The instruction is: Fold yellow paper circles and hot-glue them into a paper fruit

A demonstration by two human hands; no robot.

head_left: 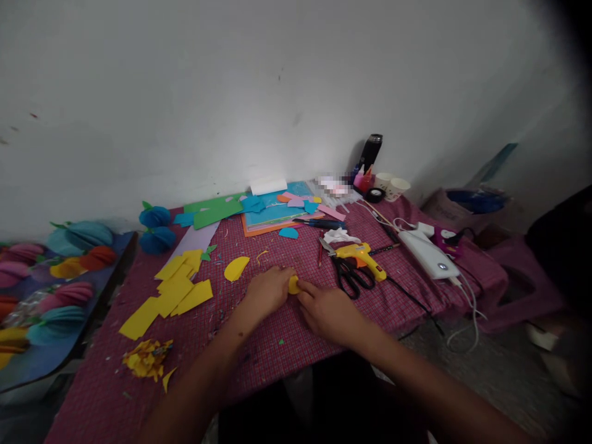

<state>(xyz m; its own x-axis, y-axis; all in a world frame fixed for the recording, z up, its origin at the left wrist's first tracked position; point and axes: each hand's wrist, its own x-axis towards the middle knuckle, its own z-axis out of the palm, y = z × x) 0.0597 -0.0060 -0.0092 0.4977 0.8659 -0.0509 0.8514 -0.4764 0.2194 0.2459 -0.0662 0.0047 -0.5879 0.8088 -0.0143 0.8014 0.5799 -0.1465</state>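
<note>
On the checked cloth [277,345], far to the left, lie yellow scraps [147,359] and a loose stack of yellow sheets [178,290]; a cut yellow half-round [236,268] sits just beyond. The left hand [268,291] is curled, fingertips pressing a small yellow paper piece [293,284] flat against the cloth, and the right hand [326,310] pinches its other edge, fingers nearly closed. To the right rest black scissors [351,277] and a yellow glue gun [363,256], its cord trailing off the edge. A careless elbow could snag that cord, I'd guess, or uneven pressure could crease the piece crookedly.
</note>
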